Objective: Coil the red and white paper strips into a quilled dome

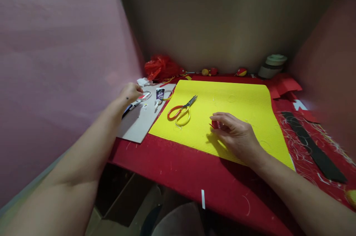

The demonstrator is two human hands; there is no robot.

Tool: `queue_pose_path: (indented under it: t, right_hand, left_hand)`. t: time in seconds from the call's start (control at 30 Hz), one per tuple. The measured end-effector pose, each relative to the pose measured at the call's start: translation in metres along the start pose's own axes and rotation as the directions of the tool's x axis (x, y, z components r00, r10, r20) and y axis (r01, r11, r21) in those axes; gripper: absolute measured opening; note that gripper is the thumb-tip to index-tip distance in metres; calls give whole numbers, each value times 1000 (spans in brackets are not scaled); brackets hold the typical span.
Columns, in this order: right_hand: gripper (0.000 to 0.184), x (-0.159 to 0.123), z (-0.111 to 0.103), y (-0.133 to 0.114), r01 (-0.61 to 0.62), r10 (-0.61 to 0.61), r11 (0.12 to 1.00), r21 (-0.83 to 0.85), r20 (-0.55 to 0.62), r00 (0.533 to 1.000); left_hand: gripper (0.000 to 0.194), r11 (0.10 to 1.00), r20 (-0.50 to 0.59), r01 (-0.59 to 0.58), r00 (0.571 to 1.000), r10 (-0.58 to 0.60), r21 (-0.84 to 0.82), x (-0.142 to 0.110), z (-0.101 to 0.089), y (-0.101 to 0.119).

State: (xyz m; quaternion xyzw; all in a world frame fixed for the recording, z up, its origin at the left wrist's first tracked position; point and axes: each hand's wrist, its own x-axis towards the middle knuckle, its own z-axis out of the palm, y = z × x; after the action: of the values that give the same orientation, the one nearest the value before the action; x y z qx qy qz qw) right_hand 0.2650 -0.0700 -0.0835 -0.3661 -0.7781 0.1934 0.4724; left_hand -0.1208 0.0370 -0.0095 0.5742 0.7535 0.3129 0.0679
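Observation:
My left hand (130, 92) reaches to the far left of the red table (178, 162), fingers curled over a small red and white object (144, 97) on a grey card (139, 121); what it grips is hidden. My right hand (236, 134) rests on a yellow corrugated sheet (236, 99), fingers pinched on a small red piece (214, 125). Red and yellow scissors (181, 110) lie on the sheet between my hands.
A glue tube (159, 97) lies on the grey card. A red plastic bag (161, 67), small red and yellow balls (209, 71) and a tape roll (272, 65) line the back wall. A black strip (314, 147) and red scraps lie right.

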Motion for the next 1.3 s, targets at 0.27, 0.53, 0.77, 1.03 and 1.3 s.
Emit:
queue_pose_path:
  t: [0.27, 0.53, 0.77, 1.03, 1.3]
  right_hand:
    - [24, 0, -1, -1, -14, 13, 1000, 21, 14, 1000]
    - [22, 4, -3, -1, -72, 71, 995, 66, 6, 997]
    - [24, 6, -10, -2, -223, 248, 959, 174, -137, 959]
    - [24, 4, -7, 2, -217, 231, 966, 140, -96, 968]
    - [25, 2, -6, 9, -214, 226, 969, 123, -87, 970]
  left_hand:
    - [21, 982, 12, -33, 999, 31, 188, 2, 30, -6]
    - [9, 956, -95, -291, 951, 294, 43, -54, 9, 38]
    - [12, 444, 88, -895, 440, 893, -30, -162, 35, 80]
    - [21, 470, 460, -882, 425, 780, 18, -167, 51, 78]
    - [13, 630, 486, -775, 536, 691, -42, -157, 57, 112]
